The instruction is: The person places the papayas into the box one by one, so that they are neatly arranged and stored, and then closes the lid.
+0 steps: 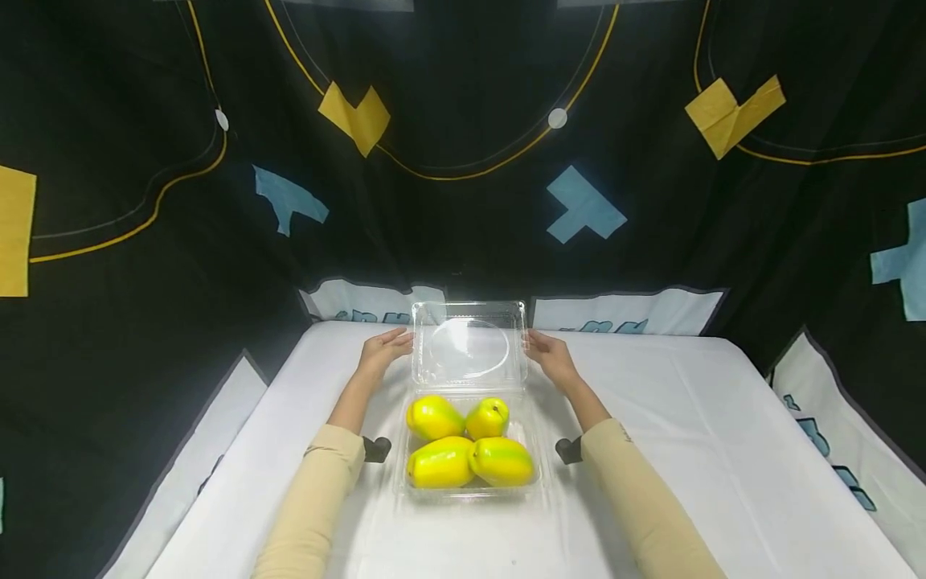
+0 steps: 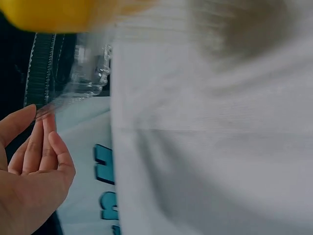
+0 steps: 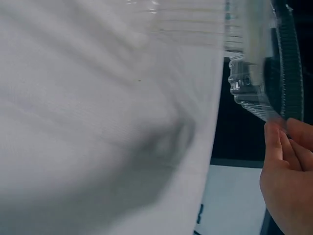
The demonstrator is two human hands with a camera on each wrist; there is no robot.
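A clear plastic clamshell container [image 1: 470, 492] sits on the white table with several yellow-green mangoes [image 1: 441, 462] in its base. Its transparent lid [image 1: 469, 354] stands raised at the back. My left hand [image 1: 383, 352] pinches the lid's left edge between thumb and fingertips, as the left wrist view also shows at the lid's rim [image 2: 63, 100]. On the opposite side my right hand [image 1: 551, 358] pinches the lid's right edge. In the right wrist view, thumb and fingers of the right hand [image 3: 288, 166] meet at the lid's corner [image 3: 266, 110].
White cloth covers the table [image 1: 694, 450], which extends to both sides of the container. A black curtain [image 1: 463, 233] hangs behind, with yellow and blue tape pieces on it. Dark wrist mounts [image 1: 569, 450] show at the sleeve cuffs.
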